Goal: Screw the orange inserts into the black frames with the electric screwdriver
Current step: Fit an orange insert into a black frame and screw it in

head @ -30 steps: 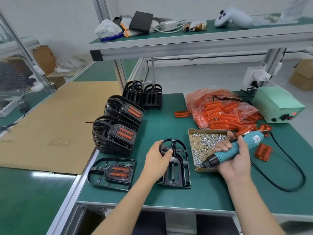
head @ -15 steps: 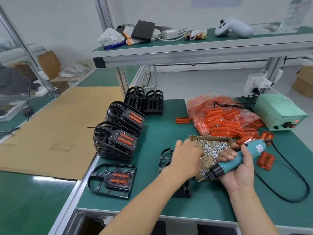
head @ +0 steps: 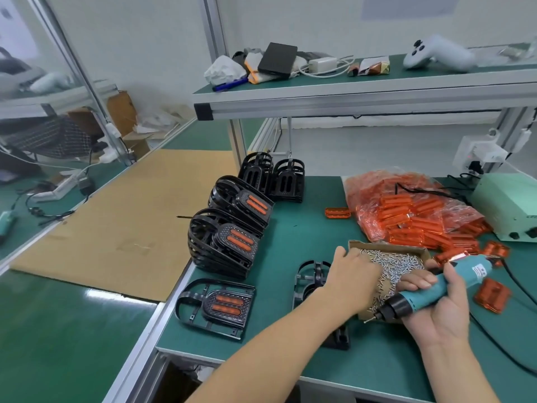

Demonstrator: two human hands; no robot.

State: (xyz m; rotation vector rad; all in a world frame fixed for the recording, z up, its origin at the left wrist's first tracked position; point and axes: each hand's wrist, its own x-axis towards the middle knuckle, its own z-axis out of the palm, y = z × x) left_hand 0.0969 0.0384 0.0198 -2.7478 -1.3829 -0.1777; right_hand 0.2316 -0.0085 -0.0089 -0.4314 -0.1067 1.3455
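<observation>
Your left hand [head: 353, 279] has left the black frame it was steadying a second ago and now reaches into the cardboard box of screws [head: 406, 258], fingers bent down among them; whether they have pinched a screw you cannot tell from here, since the fingertips are hidden. Your right hand [head: 436, 312] keeps its grip wrapped round the teal electric screwdriver [head: 427, 289], bit pointing left and down just above the box's near edge, probably so a screw can be fed straight onto the tip. Behind your left forearm, the open black frame [head: 312, 277] lies flat on the tabletop [head: 290, 353], no orange insert visible in it. Further left, a finished frame [head: 216, 305] lies flat with its insert fitted, and stacks of finished frames [head: 225, 242] stand beyond it. Loose orange inserts [head: 492, 295] lie right of the screwdriver, with the bag of inserts [head: 406, 210] behind the box, all within easy reach.
</observation>
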